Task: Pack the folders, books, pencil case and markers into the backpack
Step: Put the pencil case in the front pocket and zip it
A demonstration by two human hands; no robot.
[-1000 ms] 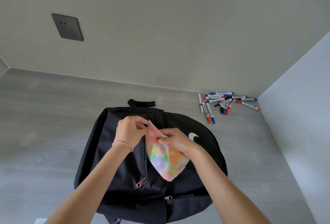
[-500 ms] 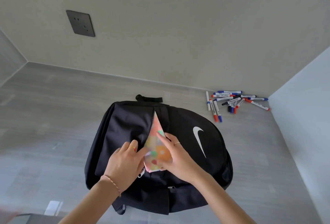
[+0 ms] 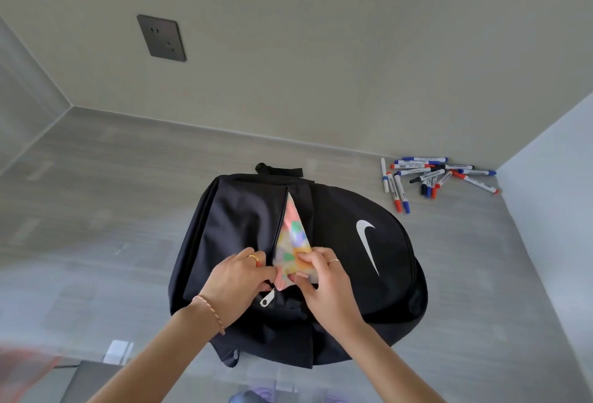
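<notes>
Head view puts your two hands nearest, both working at the front pocket of the backpack (image 3: pixel 337 226). Your left hand (image 3: pixel 237 280) pinches the black fabric at the pocket's near edge, fingers closed on it to hold the slit apart. Your right hand (image 3: pixel 324 287) grips the near corner of the pencil case (image 3: pixel 293 239), thumb and fingers closed on the colourful cloth. That case sits partly inside the pocket, its far tip tucked under the zipper line while its near end is outside the opening. Just below your left hand, the zipper pull (image 3: pixel 266 300) lies on the bag.

My judgement: the pocket mouth looks narrow for the case, so pushing at an angle could bunch the cloth against the zipper teeth and jam it. Letting go of the fabric early would likely let the slit close on the case.

Farther off, the markers (image 3: pixel 433 178) lie scattered on the grey floor (image 3: pixel 112 226) near the corner, well apart from the bag and still unpacked. Being round, they could roll if swept up carelessly.
</notes>
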